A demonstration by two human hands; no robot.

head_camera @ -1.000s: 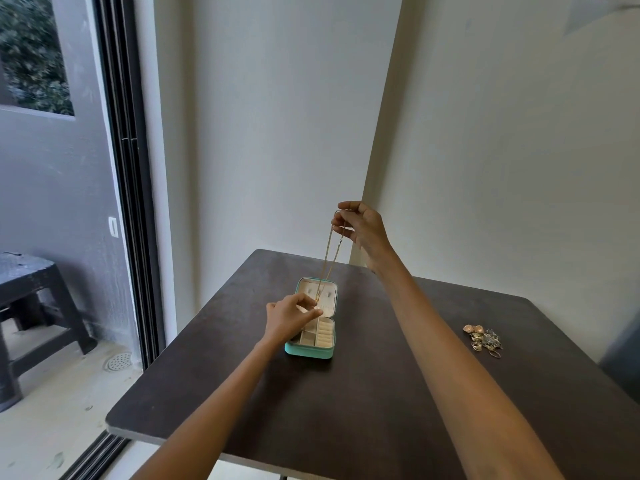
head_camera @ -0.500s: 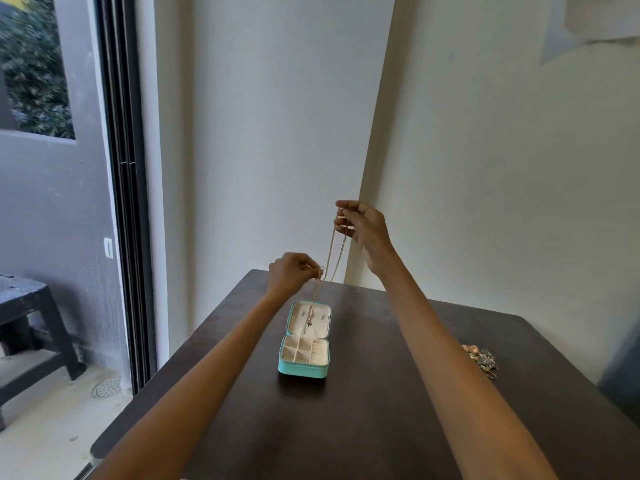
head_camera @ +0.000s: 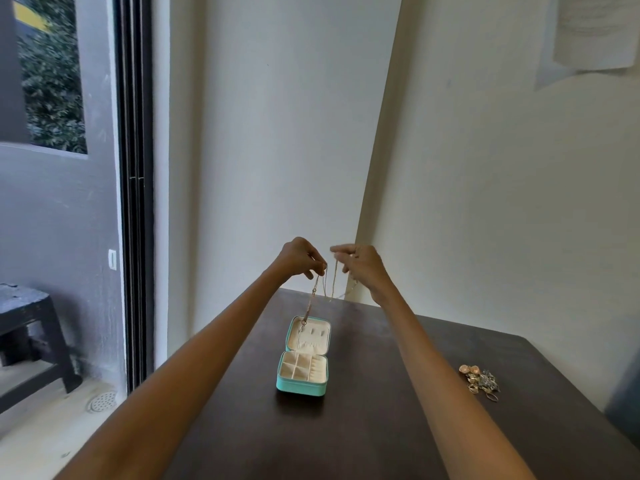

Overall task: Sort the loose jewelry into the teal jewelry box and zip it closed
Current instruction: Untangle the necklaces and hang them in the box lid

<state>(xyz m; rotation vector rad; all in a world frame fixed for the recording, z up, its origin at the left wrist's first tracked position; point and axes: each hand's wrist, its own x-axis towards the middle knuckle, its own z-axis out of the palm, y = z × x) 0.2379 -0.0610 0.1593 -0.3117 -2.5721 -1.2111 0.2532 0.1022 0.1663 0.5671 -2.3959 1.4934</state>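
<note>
The left hand [head_camera: 298, 258] is raised above the far end of the tabletop [head_camera: 363, 427], its fingers curled down and its fingertips pinching a thin gold necklace [head_camera: 323, 289]. Just beside it, the right hand [head_camera: 363, 266] is held at the same height, knuckles toward the camera, its fingers curled and pinching another part of the same chain; the two hands are close together but do not touch. Between them the chain sags in a short loop, and from the left hand a strand hangs down, with a small ring-shaped piece partway along it and its lower end reaching the upper left corner of the open lid; whether that end touches the lid lining cannot be told. Below the hands the teal jewelry box [head_camera: 300, 388] sits on the dark tabletop, unzipped and wide open. Its lid [head_camera: 310, 336] leans back toward the wall, showing a cream lining with small tabs and a pocket. The base is divided into cream compartments: square cells on the left and ring rolls on the right. To the right of the box, well apart from it and beyond the right forearm, a small heap of loose jewelry [head_camera: 479, 381] lies on the tabletop, gold and silver pieces tangled together. On the left, past the dark door frame [head_camera: 135, 202], a black stool [head_camera: 31, 337] stands outside.
</note>
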